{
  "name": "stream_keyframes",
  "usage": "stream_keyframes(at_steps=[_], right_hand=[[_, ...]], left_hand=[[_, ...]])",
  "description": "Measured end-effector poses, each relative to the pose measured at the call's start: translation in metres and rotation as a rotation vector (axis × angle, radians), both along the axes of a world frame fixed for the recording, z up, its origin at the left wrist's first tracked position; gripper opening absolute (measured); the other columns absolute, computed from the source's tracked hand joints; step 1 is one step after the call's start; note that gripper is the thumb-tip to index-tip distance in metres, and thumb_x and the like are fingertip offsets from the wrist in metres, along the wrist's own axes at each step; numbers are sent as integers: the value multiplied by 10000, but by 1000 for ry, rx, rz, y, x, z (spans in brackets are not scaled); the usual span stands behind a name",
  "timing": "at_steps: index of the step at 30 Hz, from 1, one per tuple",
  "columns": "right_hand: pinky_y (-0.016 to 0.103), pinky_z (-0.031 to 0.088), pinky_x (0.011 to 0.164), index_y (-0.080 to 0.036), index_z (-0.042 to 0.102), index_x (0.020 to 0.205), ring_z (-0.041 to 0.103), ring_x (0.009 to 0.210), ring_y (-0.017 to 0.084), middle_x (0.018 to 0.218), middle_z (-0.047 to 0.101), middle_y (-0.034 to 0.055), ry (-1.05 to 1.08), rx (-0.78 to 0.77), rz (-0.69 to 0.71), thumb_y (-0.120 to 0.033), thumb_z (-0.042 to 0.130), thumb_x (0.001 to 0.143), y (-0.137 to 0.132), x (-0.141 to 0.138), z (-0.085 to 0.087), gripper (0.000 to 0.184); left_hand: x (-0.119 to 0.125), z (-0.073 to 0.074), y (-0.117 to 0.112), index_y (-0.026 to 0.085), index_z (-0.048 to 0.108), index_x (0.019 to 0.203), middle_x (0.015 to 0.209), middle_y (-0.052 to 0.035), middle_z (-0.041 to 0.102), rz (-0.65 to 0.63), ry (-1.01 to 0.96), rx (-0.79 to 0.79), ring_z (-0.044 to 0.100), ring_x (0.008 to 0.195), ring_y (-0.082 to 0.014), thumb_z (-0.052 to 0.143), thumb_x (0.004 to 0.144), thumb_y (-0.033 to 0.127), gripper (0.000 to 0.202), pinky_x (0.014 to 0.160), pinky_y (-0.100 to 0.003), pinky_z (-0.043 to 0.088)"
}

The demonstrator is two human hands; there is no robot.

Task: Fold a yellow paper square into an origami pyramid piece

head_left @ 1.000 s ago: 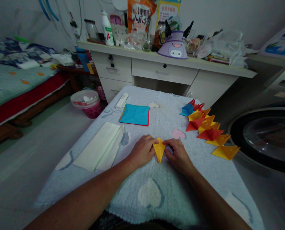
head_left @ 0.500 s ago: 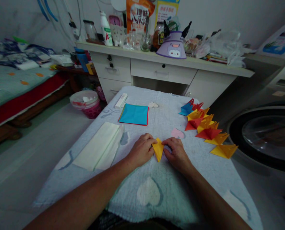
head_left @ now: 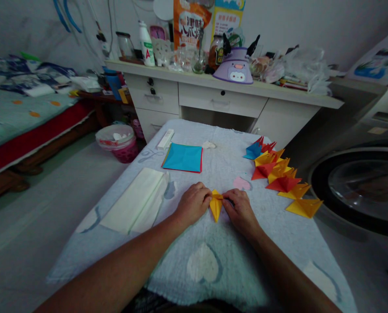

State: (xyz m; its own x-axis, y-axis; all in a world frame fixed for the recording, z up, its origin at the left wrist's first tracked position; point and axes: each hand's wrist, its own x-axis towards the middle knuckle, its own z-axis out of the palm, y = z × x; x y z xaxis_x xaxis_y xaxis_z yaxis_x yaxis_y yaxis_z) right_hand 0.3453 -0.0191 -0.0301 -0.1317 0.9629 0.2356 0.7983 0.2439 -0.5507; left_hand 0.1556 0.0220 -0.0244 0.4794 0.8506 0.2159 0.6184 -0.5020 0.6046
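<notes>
A small yellow origami paper [head_left: 216, 208], folded to a kite shape with its point toward me, lies on the cloth-covered table. My left hand [head_left: 194, 202] pinches its left upper edge. On the other side, my right hand [head_left: 240, 208] has thumb and fingers closed on a flap at the paper's upper right. Both fingertips partly cover the paper's upper corners. Beyond my left hand lies a stack of square coloured paper [head_left: 183, 157], blue on top with red showing at the edge. Folded paper cranes [head_left: 283, 183] in yellow, red and blue stand in a row at the right.
A pale folded cloth or tissue [head_left: 133, 200] lies at the left, with a small white box [head_left: 165, 139] farther back. The tablecloth [head_left: 202, 263] hangs over the near edge. A white desk [head_left: 220, 100] stands behind, a washing machine [head_left: 370, 191] right, a pink bin [head_left: 124, 150] left.
The yellow paper's upper part now shows a flap folded across toward the right, between my fingers. My hands have drawn slightly closer together. The view has tilted up a little.
</notes>
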Motion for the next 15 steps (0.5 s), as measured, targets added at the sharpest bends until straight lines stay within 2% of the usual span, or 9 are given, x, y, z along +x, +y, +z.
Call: stream_keyframes(at_steps=[7, 10, 15], right_hand=[[392, 378, 899, -200, 658, 1026, 531, 974, 231, 1005, 631, 71, -13, -99, 41, -216, 535, 876, 1, 6, 9, 195], [379, 378, 899, -204, 653, 1039, 539, 975, 221, 1011, 631, 63, -23, -135, 76, -231, 560, 864, 4, 10, 13, 199], [358, 370, 886, -194, 665, 1002, 554, 955, 208, 989, 647, 53, -36, -159, 93, -231, 575, 857, 12, 14, 14, 174]], left_hand=[[5, -1, 4, 187, 649, 883, 883, -32, 619, 55, 89, 7, 597, 856, -180, 527, 880, 193, 122, 770, -291, 456], [6, 1, 4, 192, 612, 900, 894, -25, 622, 66, 69, -3, 594, 856, -175, 536, 859, 164, 91, 767, -286, 452], [6, 3, 1, 200, 517, 926, 853, 2, 611, 101, 17, -20, 580, 818, -161, 553, 808, 106, 155, 748, -272, 436]])
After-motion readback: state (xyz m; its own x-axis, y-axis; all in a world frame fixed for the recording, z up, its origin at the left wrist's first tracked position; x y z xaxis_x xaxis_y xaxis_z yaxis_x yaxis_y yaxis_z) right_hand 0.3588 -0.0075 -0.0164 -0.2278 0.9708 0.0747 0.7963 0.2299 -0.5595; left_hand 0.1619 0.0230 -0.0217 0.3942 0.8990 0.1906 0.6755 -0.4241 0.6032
